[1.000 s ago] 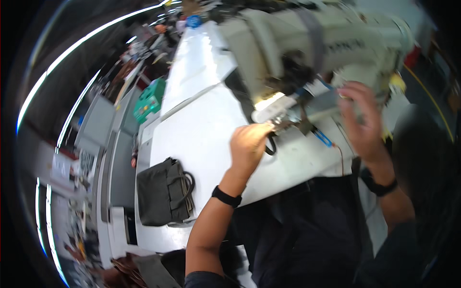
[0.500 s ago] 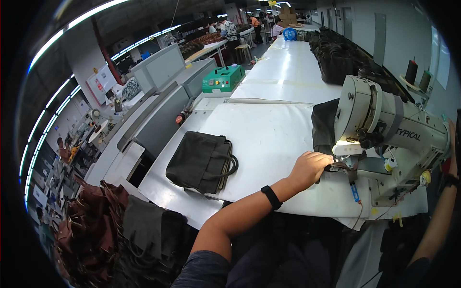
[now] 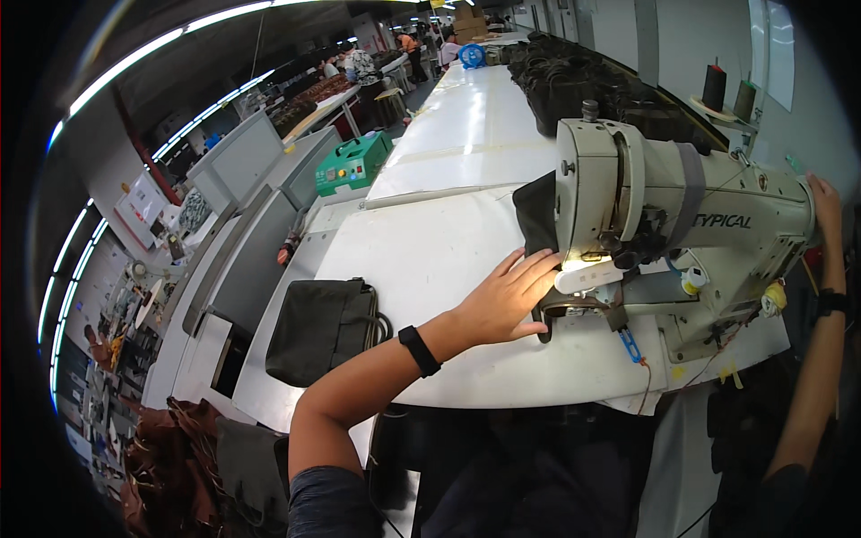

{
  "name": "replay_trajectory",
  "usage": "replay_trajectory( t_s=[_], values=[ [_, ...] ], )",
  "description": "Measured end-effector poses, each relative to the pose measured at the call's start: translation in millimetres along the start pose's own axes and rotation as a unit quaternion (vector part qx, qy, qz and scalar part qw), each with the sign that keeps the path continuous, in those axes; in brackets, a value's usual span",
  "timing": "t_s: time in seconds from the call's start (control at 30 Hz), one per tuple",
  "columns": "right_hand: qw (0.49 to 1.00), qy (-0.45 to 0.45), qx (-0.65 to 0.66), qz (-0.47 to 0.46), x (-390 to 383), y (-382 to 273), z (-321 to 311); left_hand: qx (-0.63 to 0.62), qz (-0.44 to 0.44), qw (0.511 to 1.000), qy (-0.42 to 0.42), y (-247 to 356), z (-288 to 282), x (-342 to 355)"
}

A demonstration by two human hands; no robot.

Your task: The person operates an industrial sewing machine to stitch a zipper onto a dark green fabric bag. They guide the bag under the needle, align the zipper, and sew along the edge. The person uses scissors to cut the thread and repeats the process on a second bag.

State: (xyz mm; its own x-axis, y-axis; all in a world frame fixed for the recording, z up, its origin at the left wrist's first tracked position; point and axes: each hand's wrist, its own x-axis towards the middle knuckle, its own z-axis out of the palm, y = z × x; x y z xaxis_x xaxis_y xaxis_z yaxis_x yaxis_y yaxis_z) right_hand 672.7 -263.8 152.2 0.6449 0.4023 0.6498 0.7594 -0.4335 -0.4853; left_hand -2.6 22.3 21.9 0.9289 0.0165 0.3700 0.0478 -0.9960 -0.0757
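Observation:
My left hand [image 3: 504, 300] lies at the head of a beige sewing machine [image 3: 659, 193], fingers stretched out and thumb apart. Its fingertips rest on a dark fabric bag [image 3: 536, 215], part of which is hidden behind the machine head. At the machine's far right end, my right hand [image 3: 826, 208] curls around the handwheel [image 3: 810, 215]. Light from a small lamp falls near the needle, which I cannot make out. A second dark bag [image 3: 314, 332] with looped handles lies flat on the white table [image 3: 426, 238], to the left of my left forearm.
Brown bags [image 3: 170, 466] and a dark one are heaped at the lower left. A green box [image 3: 354, 164] stands beyond the table's left side. Dark bags [image 3: 583, 85] are piled along the far right. A blue clip [image 3: 630, 345] hangs below the machine arm.
The view has turned to the right. My left hand has gone from bent fingers beside the needle area to outstretched fingers on the bag. My right hand stays at the handwheel.

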Motion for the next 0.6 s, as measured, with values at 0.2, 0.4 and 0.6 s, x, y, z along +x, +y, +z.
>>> replay_trajectory(
  t_s=[0.2,0.4,0.6],
  values=[
    [0.929,0.247,0.256,0.103,-120,-25,57,0.005,0.067,0.995,-0.079,-27,7,15],
    [0.935,0.244,0.218,0.136,-135,-69,33,0.125,0.123,0.983,0.049,-53,45,30],
    [0.992,0.024,-0.005,0.123,-40,-63,-38,0.162,0.035,0.984,0.072,-85,65,8]
  ],
)
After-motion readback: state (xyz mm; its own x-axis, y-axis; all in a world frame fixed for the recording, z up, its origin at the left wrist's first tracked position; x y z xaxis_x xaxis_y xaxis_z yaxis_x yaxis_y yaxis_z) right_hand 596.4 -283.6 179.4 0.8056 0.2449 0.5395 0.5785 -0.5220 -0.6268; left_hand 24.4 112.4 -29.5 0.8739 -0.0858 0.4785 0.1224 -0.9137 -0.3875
